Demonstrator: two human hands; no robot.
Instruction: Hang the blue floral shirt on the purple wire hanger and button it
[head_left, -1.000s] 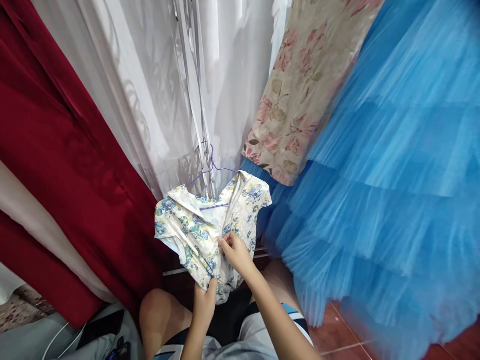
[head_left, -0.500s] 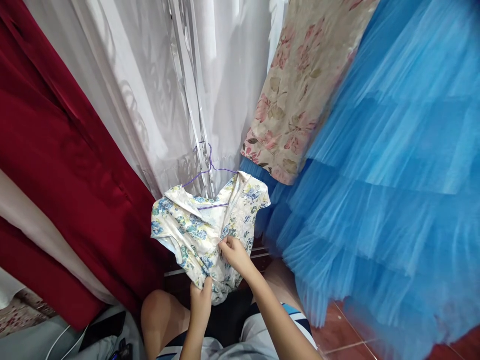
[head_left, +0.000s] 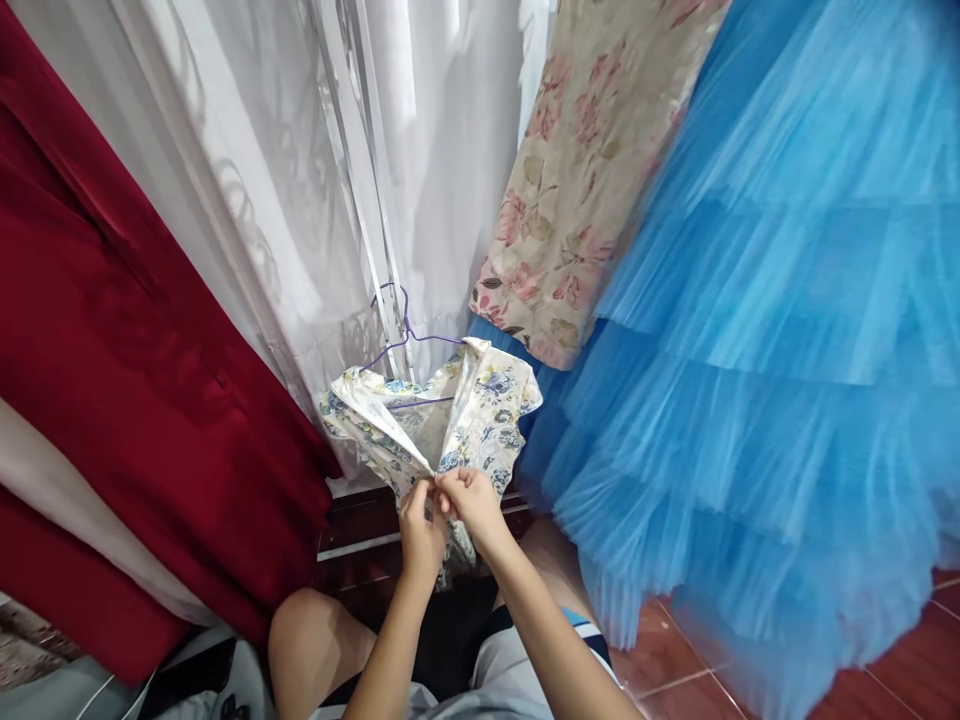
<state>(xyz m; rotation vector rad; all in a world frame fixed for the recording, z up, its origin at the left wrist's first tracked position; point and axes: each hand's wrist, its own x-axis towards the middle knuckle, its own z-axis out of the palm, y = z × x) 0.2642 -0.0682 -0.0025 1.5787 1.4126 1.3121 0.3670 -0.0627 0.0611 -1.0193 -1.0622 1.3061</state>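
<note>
A white blouse with blue and yellow flowers [head_left: 491, 415] hangs on a thin purple hanger [head_left: 407, 328] in front of me. Its two front edges meet low down in a V. My left hand [head_left: 421, 525] pinches the left front edge of the blouse. Right beside it, my right hand [head_left: 472, 503] grips the right edge, with the fingertips of both hands touching or nearly so. Whatever fastening lies between the fingers is too small to make out. Below the hands the blouse's lower part bunches up, partly hidden.
Dark red cloth [head_left: 142, 330] hangs at the left and white curtains [head_left: 277, 200] hang behind. On the right are a pink-flowered beige cloth [head_left: 577, 190] and a layered blue tulle skirt [head_left: 757, 360]. Red floor tiles [head_left: 675, 650] show lower right; a dark flat object [head_left: 191, 670] lies lower left.
My left hand has moved up and right from the blouse's lower edge to meet my right hand. The two front edges are drawn together, and the view has shifted slightly.
</note>
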